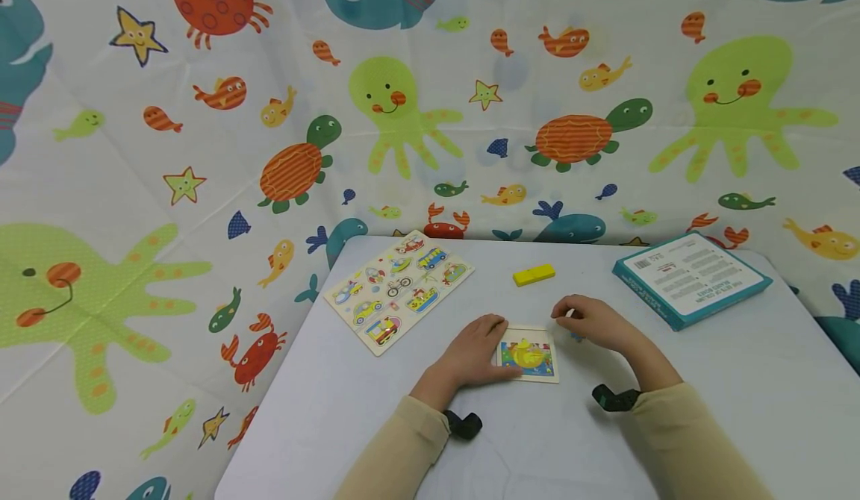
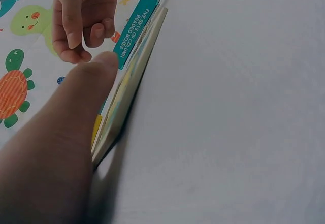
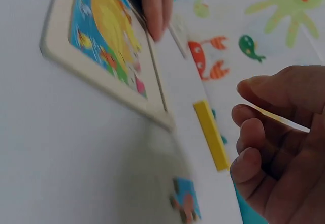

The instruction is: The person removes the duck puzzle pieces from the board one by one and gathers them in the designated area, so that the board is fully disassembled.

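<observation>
A small picture puzzle (image 1: 531, 357) in a pale wooden frame lies on the table, with a large yellow figure on a blue ground. My left hand (image 1: 474, 354) holds it at its left side, the thumb along the near edge and the fingers at the far corner. Over the table, just right of the puzzle, my right hand (image 1: 594, 323) hovers with loosely bent fingers and nothing visible between them. Below it lies a small blue and reddish puzzle piece (image 3: 186, 199), blurred in the right wrist view and mostly covered by the hand in the head view.
A larger wooden board (image 1: 399, 291) with vehicle pictures lies at the back left. Behind the puzzle sits a yellow block (image 1: 534, 275). A teal and white box (image 1: 692, 280) is at the back right. A sea-animal cloth (image 1: 416, 134) hangs behind the white table (image 1: 537, 448).
</observation>
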Demonstrator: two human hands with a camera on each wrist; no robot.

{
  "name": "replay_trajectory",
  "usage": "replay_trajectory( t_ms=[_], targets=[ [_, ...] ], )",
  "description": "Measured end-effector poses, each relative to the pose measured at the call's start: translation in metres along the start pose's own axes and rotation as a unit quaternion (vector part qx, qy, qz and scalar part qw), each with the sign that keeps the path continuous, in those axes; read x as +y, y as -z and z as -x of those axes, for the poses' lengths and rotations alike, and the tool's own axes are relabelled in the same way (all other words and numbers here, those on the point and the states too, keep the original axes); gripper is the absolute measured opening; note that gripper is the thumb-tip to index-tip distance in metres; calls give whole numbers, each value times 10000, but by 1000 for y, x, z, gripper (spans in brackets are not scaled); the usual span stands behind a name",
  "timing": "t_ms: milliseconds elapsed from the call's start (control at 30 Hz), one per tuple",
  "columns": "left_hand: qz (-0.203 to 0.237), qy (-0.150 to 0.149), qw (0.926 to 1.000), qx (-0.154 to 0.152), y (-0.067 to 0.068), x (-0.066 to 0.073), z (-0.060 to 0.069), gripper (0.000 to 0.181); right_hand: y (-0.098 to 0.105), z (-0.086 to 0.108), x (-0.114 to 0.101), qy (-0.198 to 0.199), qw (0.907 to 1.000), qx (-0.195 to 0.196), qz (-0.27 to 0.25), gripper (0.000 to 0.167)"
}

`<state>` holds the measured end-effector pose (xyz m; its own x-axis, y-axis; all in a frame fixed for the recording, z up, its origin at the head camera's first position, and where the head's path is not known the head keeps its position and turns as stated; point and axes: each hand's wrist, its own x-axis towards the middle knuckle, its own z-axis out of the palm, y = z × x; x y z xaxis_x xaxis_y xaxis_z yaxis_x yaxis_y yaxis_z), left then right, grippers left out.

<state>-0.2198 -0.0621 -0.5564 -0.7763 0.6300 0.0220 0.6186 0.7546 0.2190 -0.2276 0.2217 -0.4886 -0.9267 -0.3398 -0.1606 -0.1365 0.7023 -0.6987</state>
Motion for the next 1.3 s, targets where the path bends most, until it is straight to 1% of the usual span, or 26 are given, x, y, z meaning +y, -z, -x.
replay_trajectory(
  t_ms=[233,467,600,800,1067,1300],
  targets=[
    [-44,-30,10000,38,0,0,-1,102,-23,-10,-20,202,9997,-136,49,16],
    [-63,-20,10000,27,0,0,-1,96,-46,-19,-31,352,9987,-365,-54,14],
    [-6,6,10000,43,1,0,0,93,-56,-23,-35,406,9983,-410,91,13],
    [52,8,10000,49,2,1,0,91,-61,-25,-38,545,9978,-341,155,9],
    [55,-1,10000,79,0,0,-1,90,-66,-27,-36,477,9980,-363,213,9],
    [-9,33,10000,63,1,1,-2,84,-69,-27,-35,432,9980,-385,269,9]
  ],
)
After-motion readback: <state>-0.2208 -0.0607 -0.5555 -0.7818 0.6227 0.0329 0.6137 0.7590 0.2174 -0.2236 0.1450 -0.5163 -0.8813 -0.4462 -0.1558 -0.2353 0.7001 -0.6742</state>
